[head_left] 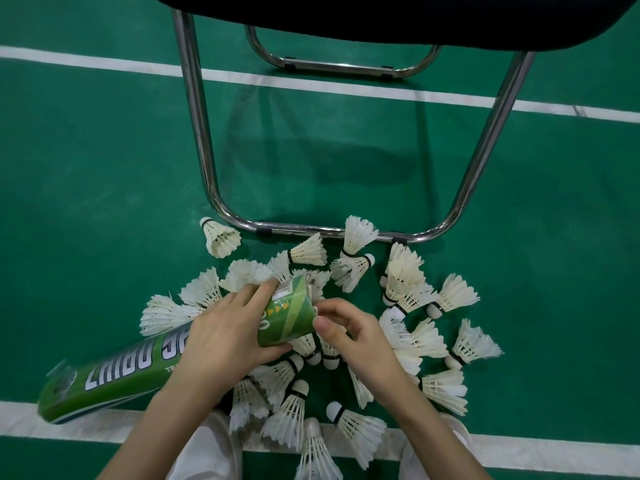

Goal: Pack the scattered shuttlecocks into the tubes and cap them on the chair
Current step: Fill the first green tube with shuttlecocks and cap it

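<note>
A long green shuttlecock tube (114, 379) with white lettering lies slanted across the floor, its open mouth (294, 313) raised over the pile. My left hand (225, 334) wraps around the tube near that mouth. At the rim, my right hand (346, 327) pinches something white, probably a shuttlecock's feathers, though most of it is hidden. Several white feather shuttlecocks (460, 292) lie scattered on the green floor around and under both hands. The chair (381, 15) stands just beyond the pile, with only the dark seat's front edge in view.
The chair's chrome legs (197, 133) and floor bar (332, 232) border the far side of the pile. White court lines (519, 452) cross the green floor. My white shoes (214, 441) sit at the bottom edge among the shuttlecocks.
</note>
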Demonstrator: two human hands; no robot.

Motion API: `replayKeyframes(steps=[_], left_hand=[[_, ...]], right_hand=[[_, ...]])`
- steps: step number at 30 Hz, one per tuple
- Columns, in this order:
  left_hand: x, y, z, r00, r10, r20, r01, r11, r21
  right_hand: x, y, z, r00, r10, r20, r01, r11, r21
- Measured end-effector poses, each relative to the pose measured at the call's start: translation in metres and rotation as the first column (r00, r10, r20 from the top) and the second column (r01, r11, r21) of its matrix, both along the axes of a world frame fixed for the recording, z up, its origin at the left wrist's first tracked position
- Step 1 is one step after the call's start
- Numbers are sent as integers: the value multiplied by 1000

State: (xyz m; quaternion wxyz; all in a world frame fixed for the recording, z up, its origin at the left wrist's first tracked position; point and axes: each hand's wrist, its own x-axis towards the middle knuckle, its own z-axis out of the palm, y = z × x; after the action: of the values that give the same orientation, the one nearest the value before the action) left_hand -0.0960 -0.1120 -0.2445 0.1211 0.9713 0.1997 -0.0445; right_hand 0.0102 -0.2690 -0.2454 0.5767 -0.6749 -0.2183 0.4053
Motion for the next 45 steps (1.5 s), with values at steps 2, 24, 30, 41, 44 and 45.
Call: replayKeyframes(steps=[2,24,30,41,44,45], left_hand=[[0,-1,0,1000,-6,6,6,1000,-4],[-4,3,0,986,93,-138,-105,991,-78],[-4,2,1,986,85,-144,-96,993,-72],[-2,1,0,988,83,-128,-94,992,-80],[-3,-1,0,991,73,-110,-81,994,-74],[-3,-1,0,991,71,-114,-79,995,-68]], right_hand=[[1,0,0,1000,24,18,-24,1000,-2],[30,-8,-68,724,520,454,-162,767,-621],[17,-7,-79,625,525,578,-110,792,-600],[39,-23,7,942,-294,164,316,940,-131],[33,-17,20,952,-286,105,292,955,-45],[29,-14,21,964,-249,90,253,967,-42]])
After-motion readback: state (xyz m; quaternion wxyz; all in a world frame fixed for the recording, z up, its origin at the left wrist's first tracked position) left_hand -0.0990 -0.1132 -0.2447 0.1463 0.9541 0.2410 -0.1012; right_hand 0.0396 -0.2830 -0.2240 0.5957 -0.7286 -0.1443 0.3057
